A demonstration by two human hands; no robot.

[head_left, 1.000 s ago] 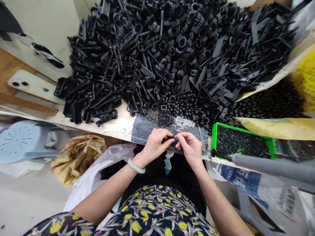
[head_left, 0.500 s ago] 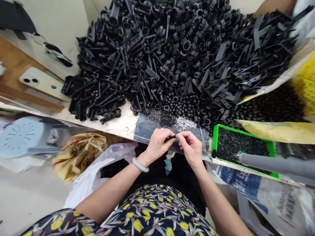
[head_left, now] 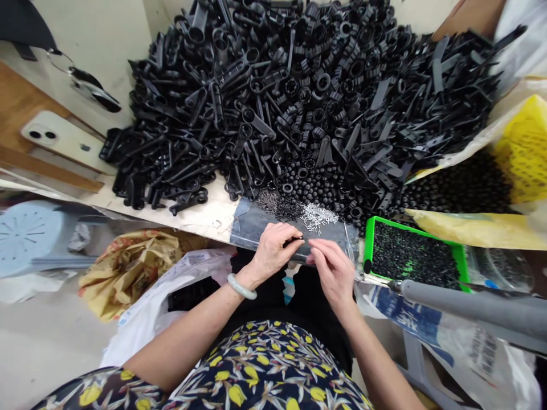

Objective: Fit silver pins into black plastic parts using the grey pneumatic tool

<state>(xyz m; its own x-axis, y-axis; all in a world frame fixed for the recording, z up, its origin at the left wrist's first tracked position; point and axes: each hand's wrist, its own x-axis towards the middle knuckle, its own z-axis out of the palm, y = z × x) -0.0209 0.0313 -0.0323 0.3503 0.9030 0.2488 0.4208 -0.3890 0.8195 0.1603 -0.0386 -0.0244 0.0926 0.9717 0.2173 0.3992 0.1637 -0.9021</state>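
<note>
My left hand (head_left: 276, 249), with a pale bangle (head_left: 241, 286) at the wrist, pinches a small black part (head_left: 294, 241) between thumb and fingertips. Just to its right, my right hand (head_left: 332, 266) has its fingers curled together, slightly apart from the part; whatever it may hold is too small or hidden to name. Both hands are over the front edge of a dark mat (head_left: 252, 223). On the mat beyond them lie silver pins (head_left: 318, 216), tiny black pieces (head_left: 289, 208) and small brownish pieces (head_left: 267, 200).
A large heap of black plastic parts (head_left: 256, 85) covers the back of the table. At right stand a green tray (head_left: 464, 265) of black bits, a grey tool (head_left: 444, 296) and a yellow bag (head_left: 470, 226). A phone (head_left: 64, 139) leans at left, above a blue stool (head_left: 32, 236).
My right hand has drawn back slightly right and down from the black part, leaving a gap between the hands. My left hand keeps its pinch. The view has shifted a little.
</note>
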